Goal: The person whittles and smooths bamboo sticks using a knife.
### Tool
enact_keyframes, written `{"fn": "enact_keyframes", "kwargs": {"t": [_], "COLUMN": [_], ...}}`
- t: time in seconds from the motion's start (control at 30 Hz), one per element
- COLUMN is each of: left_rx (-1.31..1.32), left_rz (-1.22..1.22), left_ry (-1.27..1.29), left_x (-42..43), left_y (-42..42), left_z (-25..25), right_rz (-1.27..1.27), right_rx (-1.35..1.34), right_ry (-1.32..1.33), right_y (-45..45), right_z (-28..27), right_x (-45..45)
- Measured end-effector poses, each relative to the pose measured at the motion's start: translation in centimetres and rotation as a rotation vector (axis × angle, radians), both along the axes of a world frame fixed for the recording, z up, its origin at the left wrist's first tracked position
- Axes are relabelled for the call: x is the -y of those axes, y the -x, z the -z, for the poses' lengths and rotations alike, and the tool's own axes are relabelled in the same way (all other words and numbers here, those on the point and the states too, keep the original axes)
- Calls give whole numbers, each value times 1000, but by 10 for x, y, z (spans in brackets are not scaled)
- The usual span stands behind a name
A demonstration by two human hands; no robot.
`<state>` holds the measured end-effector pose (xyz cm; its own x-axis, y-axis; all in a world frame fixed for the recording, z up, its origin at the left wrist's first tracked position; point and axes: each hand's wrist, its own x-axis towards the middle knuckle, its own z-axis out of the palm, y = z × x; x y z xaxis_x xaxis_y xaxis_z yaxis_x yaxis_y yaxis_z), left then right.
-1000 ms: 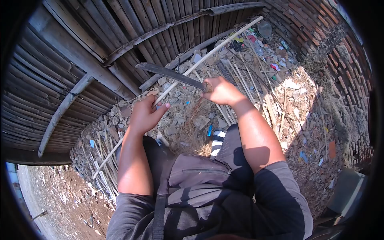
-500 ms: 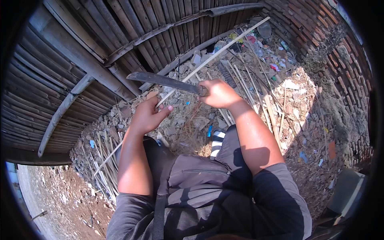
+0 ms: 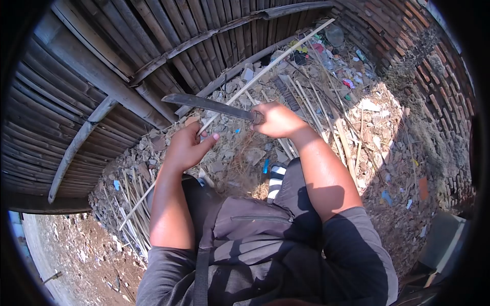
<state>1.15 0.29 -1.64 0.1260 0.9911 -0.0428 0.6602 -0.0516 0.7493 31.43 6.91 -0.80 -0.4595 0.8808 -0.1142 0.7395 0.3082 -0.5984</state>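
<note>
A long pale bamboo strip (image 3: 275, 62) runs diagonally from the lower left, under my left forearm, to the upper right. My left hand (image 3: 186, 147) is closed round it near its middle, with the thumb pointing right. In my right hand (image 3: 278, 120) is the handle of a dark machete (image 3: 209, 104). Its long blade points left and crosses the strip just beyond my left hand. Whether blade and strip touch, I cannot tell.
A bamboo wall (image 3: 97, 66) rises at the left and a brick wall (image 3: 434, 86) at the right. Rubble and litter cover the ground, with more strips (image 3: 133, 204) at the left and others (image 3: 311, 107) beyond my right hand. A striped shoe (image 3: 276, 181) shows between my legs.
Over the last second my right hand and the machete have moved slightly left and down along the strip. The strip's far end shifted outward, then back.
</note>
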Motion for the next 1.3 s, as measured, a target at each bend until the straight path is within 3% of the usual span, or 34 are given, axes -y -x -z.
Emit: {"fn": "enact_keyframes", "kwargs": {"t": [0.1, 0.13, 0.2, 0.23, 0.27, 0.33, 0.4, 0.43, 0.57, 0.7, 0.8, 0.87, 0.9, 1.0, 1.03, 1.13, 1.17, 1.2, 1.3], "left_rx": [49, 66, 51, 16, -20, -71, -86, -78, -20, -20, 2, 7, -13, -79, -108, -98, -81, -74, -63], "left_rz": [-3, 4, 6, 3, 4, 4, 2, 0, -5, 20, -4, -18, -6, 21, 22, 10, 5, -2, -11], "left_ry": [8, -14, 16, 71, 127, 129, 129, 131, -15, -19, 28, 28, 67, 120, 95, 85, 91, 102, 126], "left_x": [5, 4, 2, 4, 6, 6, 5, 3, 8, 8, 6, 5, 5, 4, 4, 4, 3, 5, 8], "left_y": [7, 12, 18, 16, 14, 5, 0, 0, -8, 3, 8, 12, 11, 4, 3, 2, 3, 2, -2], "left_z": [7, 12, 13, 0, -10, -20, -19, -17, -13, -2, -3, -4, -6, -14, -14, -11, -10, -12, -20], "right_rz": [-50, -14, 142, 189, 370, 389, 285, 249, -31, -118, 182, 283, 350, 375, 390, 180, 179, 115, -27], "right_rx": [-9, 42, -30, -180, -173, -178, -138, -75, 52, 42, 3, -86, -97, -144, -167, -69, -14, 17, 87], "right_ry": [-101, 70, -95, 97, -22, 54, 194, -2, -11, 47, -99, -74, 78, 30, 123, 77, -211, 77, 61], "right_y": [-1, -2, -22, -31, -36, -36, -30, -22, 10, 9, -14, -40, -41, -47, -44, -29, -22, -11, 6], "right_z": [12, -8, 15, 10, 27, 17, 5, 12, 0, 0, 19, 29, 0, 12, 10, 8, 31, 4, -2], "right_x": [-2, -7, -25, -32, -30, -24, -22, -17, 5, 0, -10, -29, -22, -23, -20, -20, -13, -8, -1]}}
